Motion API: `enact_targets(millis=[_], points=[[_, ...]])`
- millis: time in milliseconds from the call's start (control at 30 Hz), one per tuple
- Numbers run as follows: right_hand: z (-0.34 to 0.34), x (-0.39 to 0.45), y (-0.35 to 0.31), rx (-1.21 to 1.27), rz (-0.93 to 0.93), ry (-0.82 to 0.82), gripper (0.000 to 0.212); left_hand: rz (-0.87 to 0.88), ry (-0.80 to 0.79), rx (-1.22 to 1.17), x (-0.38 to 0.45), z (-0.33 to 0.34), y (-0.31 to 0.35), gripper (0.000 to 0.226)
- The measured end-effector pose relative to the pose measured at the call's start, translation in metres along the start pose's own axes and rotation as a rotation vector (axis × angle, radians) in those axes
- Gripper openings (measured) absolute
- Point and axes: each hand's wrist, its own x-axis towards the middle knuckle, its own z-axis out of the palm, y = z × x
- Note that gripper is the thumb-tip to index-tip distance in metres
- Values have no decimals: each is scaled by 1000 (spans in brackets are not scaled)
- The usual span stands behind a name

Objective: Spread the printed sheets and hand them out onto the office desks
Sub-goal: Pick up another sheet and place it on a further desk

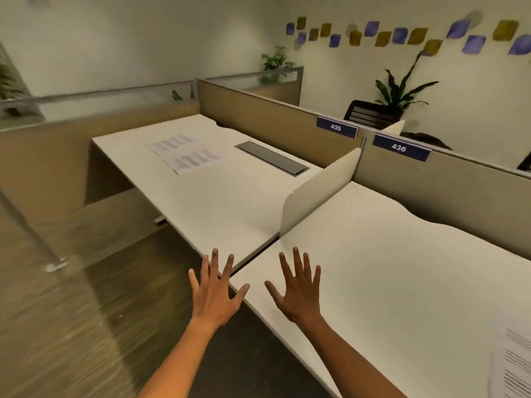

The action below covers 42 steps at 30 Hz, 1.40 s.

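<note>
Now both the left hand [214, 294] and right hand [298, 291] hover empty, fingers spread, while two sheets [184, 153] lie on the far desk [230, 202].

Two printed sheets [182, 153] lie on far desk [218, 202].

Cubicle row under warm light

I see cream walls [143, 38] with blue and ochre patches [402, 35], tan partitions [273, 122] numbered 435 and 436, leafy plants [402, 87], a black chair [367, 113], and a wood-grain floor [71, 311].
</note>
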Motion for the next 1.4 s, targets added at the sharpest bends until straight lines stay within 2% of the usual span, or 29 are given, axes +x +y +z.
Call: enact_targets(millis=[167,400,800,1100,1400], points=[[25,47,-71,-9,-160,-50,84,-126,28,-34,17,-15,-71,86],[78,136,-176,33,-251,-96,83,-256,26,-14,69,-22,-177,86],[155,319,-306,83,-264,-151,87,-363,-56,-4,221,-22,-327,86],[203,430,-350,45,-184,-153,87,-316,-86,-38,341,0,-402,87],[238,535,-406,18,26,-142,83,-91,-138,-42,500,8,-490,94]])
